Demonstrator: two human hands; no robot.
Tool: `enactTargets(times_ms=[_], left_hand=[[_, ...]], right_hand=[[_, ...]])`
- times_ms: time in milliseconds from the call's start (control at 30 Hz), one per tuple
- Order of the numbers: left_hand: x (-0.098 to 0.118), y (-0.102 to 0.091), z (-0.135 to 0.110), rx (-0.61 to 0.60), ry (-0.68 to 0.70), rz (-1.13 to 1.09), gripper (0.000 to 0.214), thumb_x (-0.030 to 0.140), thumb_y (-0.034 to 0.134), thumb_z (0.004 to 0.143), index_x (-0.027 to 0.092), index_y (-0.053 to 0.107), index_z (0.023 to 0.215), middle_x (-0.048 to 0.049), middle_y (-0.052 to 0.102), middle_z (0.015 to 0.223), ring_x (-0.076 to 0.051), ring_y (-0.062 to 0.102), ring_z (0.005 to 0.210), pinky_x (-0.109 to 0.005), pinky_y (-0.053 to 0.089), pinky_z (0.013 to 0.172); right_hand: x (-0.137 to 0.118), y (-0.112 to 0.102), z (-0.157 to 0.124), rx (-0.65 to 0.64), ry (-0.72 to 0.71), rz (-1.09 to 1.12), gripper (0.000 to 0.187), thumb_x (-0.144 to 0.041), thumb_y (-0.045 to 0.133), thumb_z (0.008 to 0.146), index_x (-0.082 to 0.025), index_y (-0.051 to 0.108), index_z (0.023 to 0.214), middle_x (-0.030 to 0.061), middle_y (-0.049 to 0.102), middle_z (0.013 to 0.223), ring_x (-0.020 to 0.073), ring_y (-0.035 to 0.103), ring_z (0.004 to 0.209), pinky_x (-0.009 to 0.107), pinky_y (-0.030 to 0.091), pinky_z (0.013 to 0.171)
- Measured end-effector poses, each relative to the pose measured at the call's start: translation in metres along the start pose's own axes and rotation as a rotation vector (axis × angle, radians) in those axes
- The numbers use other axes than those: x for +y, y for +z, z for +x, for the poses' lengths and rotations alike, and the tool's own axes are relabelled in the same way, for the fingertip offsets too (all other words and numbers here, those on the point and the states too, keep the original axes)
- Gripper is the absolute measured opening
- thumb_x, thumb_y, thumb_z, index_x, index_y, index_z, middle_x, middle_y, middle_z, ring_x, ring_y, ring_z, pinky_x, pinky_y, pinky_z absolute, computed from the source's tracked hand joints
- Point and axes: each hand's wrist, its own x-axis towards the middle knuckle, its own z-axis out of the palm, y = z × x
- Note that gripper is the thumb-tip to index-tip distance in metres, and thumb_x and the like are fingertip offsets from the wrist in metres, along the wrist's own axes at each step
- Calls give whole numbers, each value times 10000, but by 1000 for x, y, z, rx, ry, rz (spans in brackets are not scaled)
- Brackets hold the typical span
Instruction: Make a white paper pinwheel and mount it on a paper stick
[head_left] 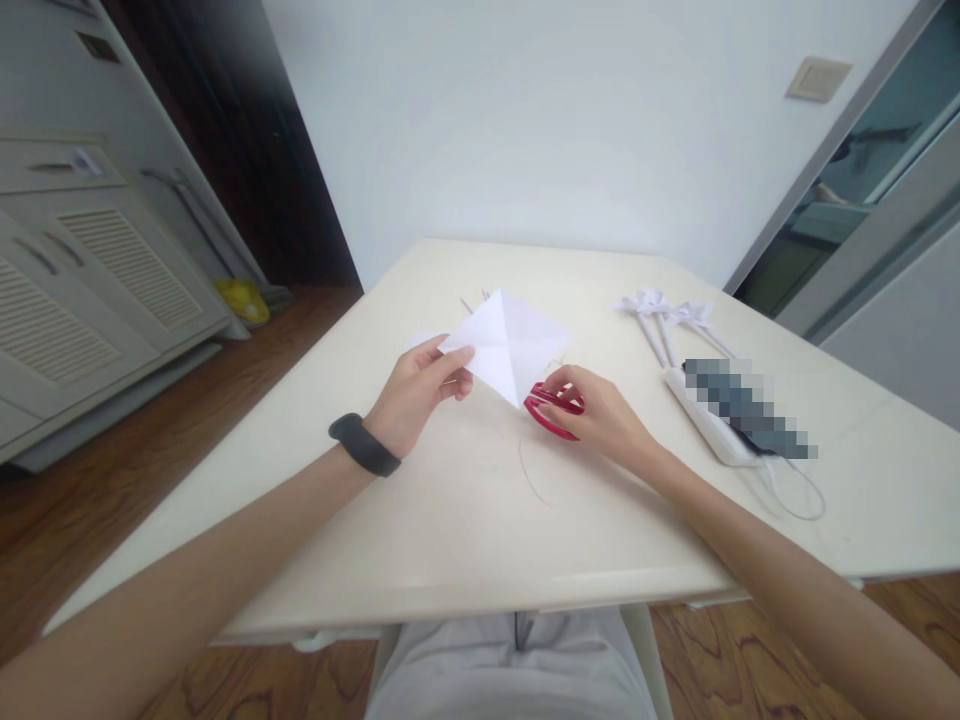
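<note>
A white sheet of paper [510, 340], creased down its middle into a diamond shape, is pinched at its left corner by my left hand [424, 385]. My right hand [592, 405] grips a pair of red-handled scissors [555, 422] close to the paper's lower corner. The scissors' blades are hard to make out. A thin dark strand [531, 475] lies on the table just below that corner. Behind the paper, the ends of a few thin sticks [474, 302] stick out, mostly hidden.
Several white paper flowers [664, 308] on stems lie at the right of the white table [420, 540]. Nearer stands a white box-like object [709, 425] with a blurred-out dark device [742, 405] on it and a looping white cable [799, 515]. A wall [525, 120] borders the far edge.
</note>
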Motion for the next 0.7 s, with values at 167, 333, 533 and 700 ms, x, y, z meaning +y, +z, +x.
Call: enactTargets(times_ms=[167,333,533,700], left_hand=[[0,1,0,32,-4,-28,179,319,607,746,150,552,761,17,495,641,-82,456,537,-215,340,485],[-2,-1,-1,11,-20,23,205,334,578,772,143,532,715,13,500,602,-84,450,515,-223,349,490],[-2,5,-6,-18,-26,161,266,348,591,763,141,532,607,2,533,567,-90,459,486,-236,371,504],[-2,8,-9,-25,-11,253,284,368,582,769,145,541,597,-2,550,548,-98,472,473,-244,388,506]], right_hand=[[3,-7,2,-74,176,361,274,-379,490,835,-184,506,1027,97,626,979,180,627,782,315,474,665],[1,-11,4,-136,247,652,305,-428,472,837,-144,551,916,106,621,937,159,608,761,302,484,698],[-2,-10,2,-83,264,827,215,-351,630,734,-182,543,835,16,569,759,118,540,632,253,443,590],[-2,-11,2,-31,261,894,303,-487,527,789,-184,525,782,28,572,776,128,545,659,264,449,642]])
